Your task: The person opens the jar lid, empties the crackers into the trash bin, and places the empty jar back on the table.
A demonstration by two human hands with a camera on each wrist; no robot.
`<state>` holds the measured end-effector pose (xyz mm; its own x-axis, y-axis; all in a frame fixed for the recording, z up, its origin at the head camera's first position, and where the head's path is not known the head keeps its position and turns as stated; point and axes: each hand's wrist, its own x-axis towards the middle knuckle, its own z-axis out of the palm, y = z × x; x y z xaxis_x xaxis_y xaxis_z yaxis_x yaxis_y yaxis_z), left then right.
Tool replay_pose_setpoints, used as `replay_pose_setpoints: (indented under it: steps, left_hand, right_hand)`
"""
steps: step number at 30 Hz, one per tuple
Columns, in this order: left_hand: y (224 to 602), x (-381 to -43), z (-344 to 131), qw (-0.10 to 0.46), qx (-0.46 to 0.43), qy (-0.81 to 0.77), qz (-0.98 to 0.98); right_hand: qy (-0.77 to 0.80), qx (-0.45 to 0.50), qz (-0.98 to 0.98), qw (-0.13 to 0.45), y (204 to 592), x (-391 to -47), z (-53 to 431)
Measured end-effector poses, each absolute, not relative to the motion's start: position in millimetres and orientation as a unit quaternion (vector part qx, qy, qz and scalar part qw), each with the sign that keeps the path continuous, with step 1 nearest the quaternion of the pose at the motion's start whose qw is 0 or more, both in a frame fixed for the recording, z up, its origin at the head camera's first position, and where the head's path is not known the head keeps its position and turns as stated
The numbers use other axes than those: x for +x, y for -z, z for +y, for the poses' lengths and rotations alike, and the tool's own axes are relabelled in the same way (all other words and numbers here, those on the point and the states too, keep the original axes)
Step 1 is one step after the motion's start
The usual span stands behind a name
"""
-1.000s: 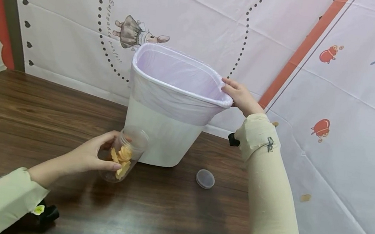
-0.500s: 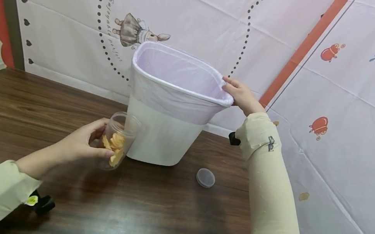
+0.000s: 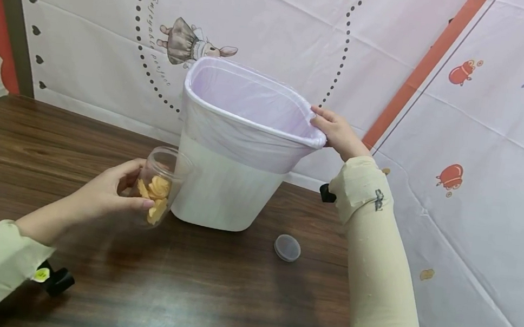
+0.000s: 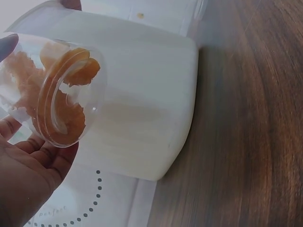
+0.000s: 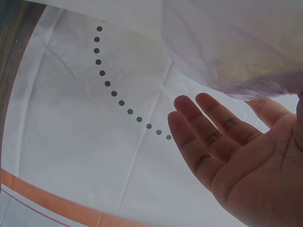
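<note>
My left hand (image 3: 101, 193) grips a clear plastic jar (image 3: 175, 166), its mouth uncovered and slightly tilted, close in front of a white trash bin (image 3: 219, 191). Inside the jar lie several ridged, yellow-orange chips (image 4: 71, 118), seen through its base in the left wrist view. A pale purple bag (image 3: 255, 97) lines the bin and folds down over its rim. My right hand (image 3: 339, 135) holds the bin's right rim between thumb and index finger, while its other fingers (image 5: 191, 125) extend loosely beside the bag.
A round clear lid (image 3: 287, 248) lies on the dark wood table (image 3: 206, 298), right of the bin's base. White printed cloth (image 3: 269, 22) hangs behind the bin, and more cloth (image 3: 495, 225) covers the right side.
My left hand has moved left and away toward the back with the jar, the chips still in it. The right hand stays at the bin's rim.
</note>
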<state>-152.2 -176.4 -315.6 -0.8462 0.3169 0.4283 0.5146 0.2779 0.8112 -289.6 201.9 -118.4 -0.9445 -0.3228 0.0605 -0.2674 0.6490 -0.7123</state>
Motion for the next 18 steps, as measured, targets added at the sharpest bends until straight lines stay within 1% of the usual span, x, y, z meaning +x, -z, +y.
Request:
replay_pose_setpoints:
  steps: [18]
  left_hand:
    - [313.5,-154.5,-180.7,0.123,-0.244,0.562,-0.781]
  right_hand:
    - [0.381,-0.162,0.910,0.035,117.2,-290.5,201.1]
